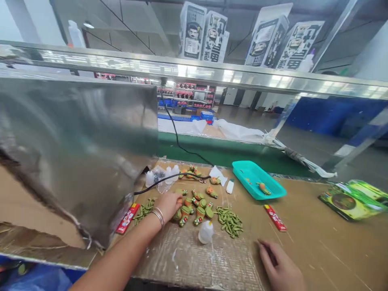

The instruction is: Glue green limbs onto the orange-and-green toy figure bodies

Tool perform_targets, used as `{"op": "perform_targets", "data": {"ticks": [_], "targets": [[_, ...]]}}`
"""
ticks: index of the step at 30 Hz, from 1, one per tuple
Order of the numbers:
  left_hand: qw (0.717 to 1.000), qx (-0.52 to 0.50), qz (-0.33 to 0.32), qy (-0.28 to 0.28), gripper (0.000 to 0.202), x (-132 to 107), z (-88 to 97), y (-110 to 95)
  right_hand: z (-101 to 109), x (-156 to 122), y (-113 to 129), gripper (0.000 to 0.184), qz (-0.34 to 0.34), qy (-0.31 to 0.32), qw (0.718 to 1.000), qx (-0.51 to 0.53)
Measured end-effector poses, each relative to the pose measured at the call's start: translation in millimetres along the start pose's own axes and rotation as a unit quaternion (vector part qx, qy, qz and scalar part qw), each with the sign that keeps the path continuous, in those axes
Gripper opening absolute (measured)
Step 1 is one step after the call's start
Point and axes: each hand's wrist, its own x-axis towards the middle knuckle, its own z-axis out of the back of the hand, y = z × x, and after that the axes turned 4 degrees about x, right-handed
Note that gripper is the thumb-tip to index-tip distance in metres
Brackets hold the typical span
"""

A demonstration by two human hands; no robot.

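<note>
Two hands low over the cardboard-covered bench (318, 242): left hand (168, 204) reaching into the cluster of orange-and-green figures (194, 208), grip loosely curled with fingertips on one figure, closure around it impossible to tell. Right hand (280, 268) flat and empty near the front edge, fingers spread. Open bench right of the red pack (274, 218), teal tray (257, 180) behind, metal sheet (75, 149) crowding the left.

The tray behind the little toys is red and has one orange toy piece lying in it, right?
Not quite. The tray is teal, not red, as the head view shows. It does sit behind the little toys, and one orange toy piece does lie in it.
</note>
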Motion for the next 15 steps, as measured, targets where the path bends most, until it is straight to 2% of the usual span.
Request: {"op": "perform_targets", "data": {"ticks": [3,6,9,11,14,15], "targets": [[0.999,-0.035,0.004,0.017,0.028,9.2,1.3,-0.3,2.3,14.7,7.9,0.039,-0.012,0.009,1.000,0.005],[0.996,-0.094,0.005,-0.005,0.027,-2.9,14.8,-6.4,-6.5,58.6,25.0,0.023,0.000,0.019,1.000,-0.001],[0.980,-0.191,0.016,-0.043,0.024,-39.3,33.2,-20.1,-26.4,119.7,47.7,0.022,0.030,0.035,0.999,-0.028],[0.958,-0.278,0.031,-0.055,0.025,-70.6,41.6,-31.3,-41.2,155.9,61.3,0.025,0.035,0.047,0.996,-0.061],[0.918,-0.384,0.050,-0.085,0.016,-111.4,45.4,-44.2,-58.7,188.1,71.1,0.020,0.018,0.079,0.990,-0.113],[0.893,-0.437,0.058,-0.087,0.018,-121.4,45.2,-46.6,-62.1,192.2,71.0,0.018,0.011,0.094,0.987,-0.127]]}}
